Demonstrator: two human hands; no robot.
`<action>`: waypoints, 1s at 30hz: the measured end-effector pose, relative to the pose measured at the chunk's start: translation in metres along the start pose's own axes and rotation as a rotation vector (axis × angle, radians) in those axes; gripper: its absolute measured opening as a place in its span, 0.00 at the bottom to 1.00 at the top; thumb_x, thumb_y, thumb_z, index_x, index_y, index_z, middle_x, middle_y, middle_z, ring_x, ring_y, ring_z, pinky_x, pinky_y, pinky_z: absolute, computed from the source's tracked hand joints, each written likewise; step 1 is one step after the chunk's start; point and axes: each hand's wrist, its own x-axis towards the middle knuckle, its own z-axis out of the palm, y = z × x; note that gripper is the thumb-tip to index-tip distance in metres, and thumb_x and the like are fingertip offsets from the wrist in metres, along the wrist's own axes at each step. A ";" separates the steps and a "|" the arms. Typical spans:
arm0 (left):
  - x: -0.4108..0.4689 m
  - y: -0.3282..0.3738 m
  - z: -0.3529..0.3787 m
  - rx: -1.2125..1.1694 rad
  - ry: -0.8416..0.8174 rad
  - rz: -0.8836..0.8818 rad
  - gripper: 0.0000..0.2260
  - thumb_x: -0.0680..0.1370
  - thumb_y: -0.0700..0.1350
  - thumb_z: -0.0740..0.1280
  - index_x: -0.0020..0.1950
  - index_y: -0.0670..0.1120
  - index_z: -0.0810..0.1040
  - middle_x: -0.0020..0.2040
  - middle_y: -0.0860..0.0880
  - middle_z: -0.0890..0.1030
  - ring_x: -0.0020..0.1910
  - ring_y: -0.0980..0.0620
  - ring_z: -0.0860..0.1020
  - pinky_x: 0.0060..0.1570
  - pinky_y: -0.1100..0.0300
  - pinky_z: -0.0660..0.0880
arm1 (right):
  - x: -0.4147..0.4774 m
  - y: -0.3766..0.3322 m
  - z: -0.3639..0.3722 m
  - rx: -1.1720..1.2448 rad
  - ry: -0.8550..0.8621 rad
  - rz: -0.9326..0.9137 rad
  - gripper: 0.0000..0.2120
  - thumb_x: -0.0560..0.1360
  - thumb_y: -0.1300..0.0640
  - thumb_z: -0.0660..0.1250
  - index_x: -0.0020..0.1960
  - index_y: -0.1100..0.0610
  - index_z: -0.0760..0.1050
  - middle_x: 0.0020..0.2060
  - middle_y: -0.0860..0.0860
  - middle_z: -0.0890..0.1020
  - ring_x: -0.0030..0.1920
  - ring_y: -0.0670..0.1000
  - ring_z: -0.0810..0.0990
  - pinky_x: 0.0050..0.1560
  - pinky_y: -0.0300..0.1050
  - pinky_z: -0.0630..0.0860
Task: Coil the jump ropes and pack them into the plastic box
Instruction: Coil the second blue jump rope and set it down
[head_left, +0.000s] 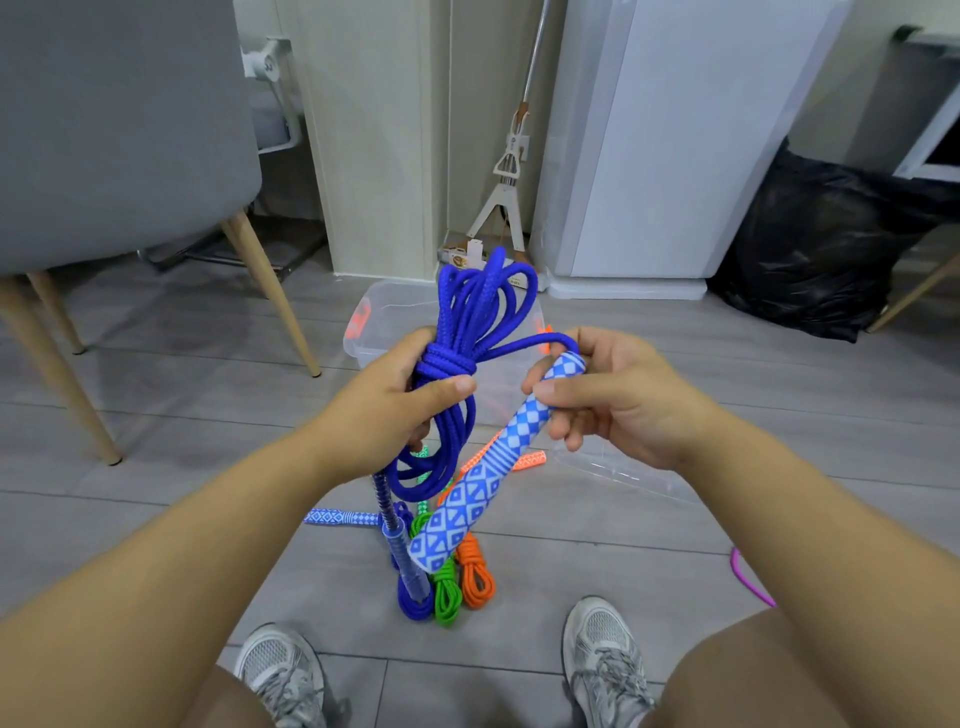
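My left hand (402, 395) grips a coiled blue jump rope (470, 312) at its wrapped middle, loops standing up above the fist and hanging below. My right hand (602, 389) pinches that rope's blue-and-white patterned handle (467, 499) near its top; the handle slants down to the left. The rope's other end, with a spring and clear sleeve (400, 540), hangs below my left hand. On the floor beneath lie a green rope (447, 592), an orange rope (475, 577) and another blue rope (413, 603). The clear plastic box (363, 332) stands open behind my hands.
The box's clear lid (623, 473) lies on the floor to the right. A grey chair (104, 130) with wooden legs stands at left, a white appliance (675, 145) and a black bag (810, 244) at the back right. A pink rope (748, 577) shows at right. My shoes (608, 654) are below.
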 end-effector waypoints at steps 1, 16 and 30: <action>0.001 0.001 -0.003 0.016 -0.017 0.002 0.05 0.78 0.44 0.65 0.47 0.54 0.71 0.28 0.54 0.67 0.26 0.53 0.64 0.31 0.55 0.69 | 0.000 0.000 -0.001 0.004 -0.005 -0.004 0.17 0.64 0.68 0.69 0.51 0.63 0.68 0.34 0.52 0.83 0.24 0.49 0.79 0.22 0.37 0.74; 0.004 0.025 -0.012 -0.120 -0.115 0.061 0.17 0.76 0.33 0.62 0.54 0.55 0.71 0.36 0.71 0.79 0.36 0.81 0.71 0.38 0.83 0.66 | -0.003 -0.006 0.002 0.258 0.154 -0.058 0.06 0.70 0.70 0.63 0.47 0.66 0.73 0.32 0.55 0.83 0.27 0.51 0.82 0.26 0.37 0.78; 0.003 0.008 -0.002 0.264 0.263 -0.139 0.22 0.64 0.60 0.74 0.40 0.41 0.79 0.28 0.48 0.72 0.25 0.56 0.66 0.26 0.65 0.63 | -0.001 0.003 0.013 0.172 0.344 -0.182 0.12 0.68 0.74 0.67 0.43 0.61 0.69 0.34 0.54 0.82 0.26 0.53 0.82 0.27 0.41 0.79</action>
